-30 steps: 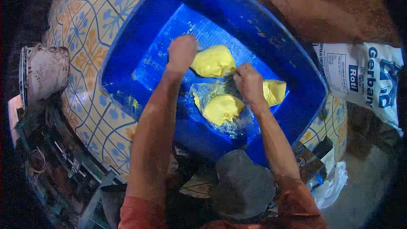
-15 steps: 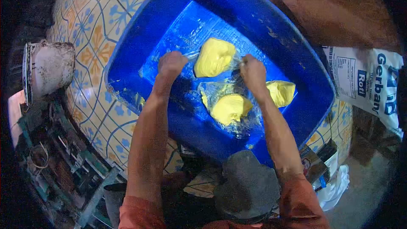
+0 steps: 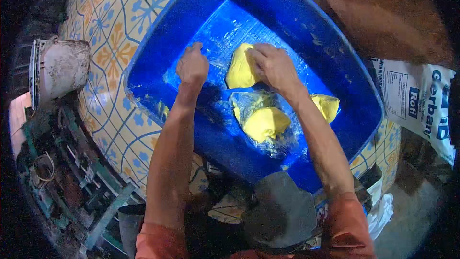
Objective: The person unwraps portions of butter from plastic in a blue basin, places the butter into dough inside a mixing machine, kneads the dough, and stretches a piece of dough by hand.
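Note:
Inside a big blue plastic tub (image 3: 175,129) lie soft yellow lumps, like margarine or dough. My left hand (image 3: 192,64) is closed, pinching the edge of a clear plastic sheet (image 3: 219,62) that runs toward the upper lump. My right hand (image 3: 275,67) presses its curled fingers on the right side of that upper yellow lump (image 3: 239,71); whether plastic is also in the fingers cannot be made out. Nearer me, a second yellow lump (image 3: 265,123) sits on crumpled clear plastic (image 3: 247,103). A third yellow lump (image 3: 327,107) is partly behind my right forearm.
A dirty white bucket (image 3: 64,69) stands on the left. Printed white sacks (image 3: 417,100) lie at the right, below a brown surface (image 3: 383,9). Patterned floor tiles (image 3: 115,57) surround the tub. A dark rounded object (image 3: 280,211) is close in front of me.
My right hand has moved left and slightly up, from beside the upper lump onto it. My left hand has risen a little. The upper lump now looks narrower, partly covered by the hand.

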Demonstrator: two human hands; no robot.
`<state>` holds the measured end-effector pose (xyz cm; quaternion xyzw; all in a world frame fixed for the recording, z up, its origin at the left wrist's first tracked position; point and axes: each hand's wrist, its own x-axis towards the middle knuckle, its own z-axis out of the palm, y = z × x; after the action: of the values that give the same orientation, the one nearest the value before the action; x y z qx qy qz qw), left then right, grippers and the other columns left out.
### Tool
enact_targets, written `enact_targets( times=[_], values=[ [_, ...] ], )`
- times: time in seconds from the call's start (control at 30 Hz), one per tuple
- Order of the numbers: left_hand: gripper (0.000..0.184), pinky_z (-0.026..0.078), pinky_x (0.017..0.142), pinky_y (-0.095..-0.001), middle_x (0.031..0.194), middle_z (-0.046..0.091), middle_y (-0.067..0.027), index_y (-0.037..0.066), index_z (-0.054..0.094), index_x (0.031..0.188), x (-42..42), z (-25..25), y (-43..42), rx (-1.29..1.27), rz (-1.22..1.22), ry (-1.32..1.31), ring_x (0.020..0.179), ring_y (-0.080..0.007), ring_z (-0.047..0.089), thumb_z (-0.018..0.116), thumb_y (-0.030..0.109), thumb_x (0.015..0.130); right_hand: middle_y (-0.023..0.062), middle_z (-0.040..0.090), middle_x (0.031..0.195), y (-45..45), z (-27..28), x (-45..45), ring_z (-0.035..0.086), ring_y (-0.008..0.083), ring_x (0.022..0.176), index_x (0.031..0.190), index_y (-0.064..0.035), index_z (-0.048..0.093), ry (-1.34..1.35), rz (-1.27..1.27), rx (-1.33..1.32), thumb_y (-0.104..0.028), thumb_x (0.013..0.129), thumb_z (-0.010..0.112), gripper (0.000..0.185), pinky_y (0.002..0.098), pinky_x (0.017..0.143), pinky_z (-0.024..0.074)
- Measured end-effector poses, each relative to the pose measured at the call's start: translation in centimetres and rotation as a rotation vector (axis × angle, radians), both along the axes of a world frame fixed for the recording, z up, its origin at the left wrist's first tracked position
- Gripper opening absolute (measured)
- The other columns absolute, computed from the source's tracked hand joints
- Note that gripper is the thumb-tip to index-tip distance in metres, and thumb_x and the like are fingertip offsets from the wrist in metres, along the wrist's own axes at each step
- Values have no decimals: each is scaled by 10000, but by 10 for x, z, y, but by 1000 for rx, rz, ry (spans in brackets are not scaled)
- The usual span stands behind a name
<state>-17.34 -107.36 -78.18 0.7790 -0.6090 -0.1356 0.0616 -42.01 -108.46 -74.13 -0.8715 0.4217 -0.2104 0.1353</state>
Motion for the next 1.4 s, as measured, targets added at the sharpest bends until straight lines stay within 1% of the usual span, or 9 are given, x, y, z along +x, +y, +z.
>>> enact_targets(
  times=[0.33, 0.5, 0.63, 0.73, 0.87, 1.03, 1.17, 1.27, 1.4],
  values=[
    [259, 485, 779, -449, 981, 632, -167, 86, 643, 981, -32, 8, 15, -119, -128, 393, 905, -358, 602, 594, 219, 763, 111, 613, 808, -30, -3, 6, 631, 303, 774, 814, -74, 575, 238, 190, 101, -143, 763, 592, 87, 415, 665, 513],
    [386, 490, 812, -415, 997, 631, -161, 62, 611, 1067, -50, 16, 19, -60, -115, 399, 934, -329, 613, 654, 273, 747, 144, 661, 763, -32, -22, 2, 636, 307, 635, 862, -7, 602, -33, -235, 222, -158, 789, 594, 168, 372, 605, 497],
    [468, 484, 845, -398, 1033, 629, -162, 43, 584, 1128, -56, 21, 26, -44, -83, 421, 961, -317, 613, 683, 308, 754, 181, 678, 829, -32, -33, -18, 667, 323, 793, 1031, -43, 625, -478, -687, 545, -288, 797, 625, 339, 401, 726, 505],
    [453, 480, 859, -397, 1042, 635, -161, 58, 601, 1120, -58, 12, 27, -36, -115, 438, 966, -319, 613, 687, 323, 762, 177, 678, 907, -23, -9, -14, 662, 317, 803, 1130, -49, 579, -409, -626, 641, -331, 807, 632, 432, 403, 740, 501],
    [425, 481, 864, -397, 1038, 641, -167, 59, 621, 1097, -63, 7, 25, -15, -121, 462, 971, -323, 613, 683, 322, 770, 165, 639, 865, -18, -14, -3, 628, 358, 816, 1177, -79, 560, -79, -170, 140, -366, 756, 685, 524, 450, 731, 497],
    [417, 482, 858, -401, 1039, 642, -170, 63, 621, 1103, -62, 9, 25, -46, -125, 469, 969, -324, 613, 683, 310, 772, 173, 630, 801, -38, -39, 8, 620, 400, 785, 904, -63, 603, 132, -196, 205, -232, 826, 583, 187, 482, 723, 487],
    [391, 478, 861, -408, 1035, 635, -171, 59, 627, 1087, -67, 11, 24, -63, -141, 461, 972, -333, 604, 677, 297, 780, 146, 603, 658, -38, -67, -12, 636, 317, 687, 807, -44, 595, -202, -588, 130, -167, 849, 555, 137, 426, 601, 495],
    [397, 469, 851, -424, 1036, 619, -159, 40, 630, 1044, -73, 18, 25, -157, -188, 441, 974, -343, 583, 694, 309, 758, 114, 639, 807, -17, -92, -42, 636, 262, 742, 872, -51, 593, -815, -943, 885, -214, 907, 515, 184, 378, 630, 496],
    [451, 460, 805, -443, 1023, 595, -111, 59, 625, 1019, -96, 21, 26, -311, -250, 375, 967, -322, 556, 749, 336, 685, 68, 608, 809, 19, -111, -57, 608, 180, 699, 886, -54, 576, -1353, -1127, 1010, -151, 927, 474, 147, 351, 593, 517]
  ],
)
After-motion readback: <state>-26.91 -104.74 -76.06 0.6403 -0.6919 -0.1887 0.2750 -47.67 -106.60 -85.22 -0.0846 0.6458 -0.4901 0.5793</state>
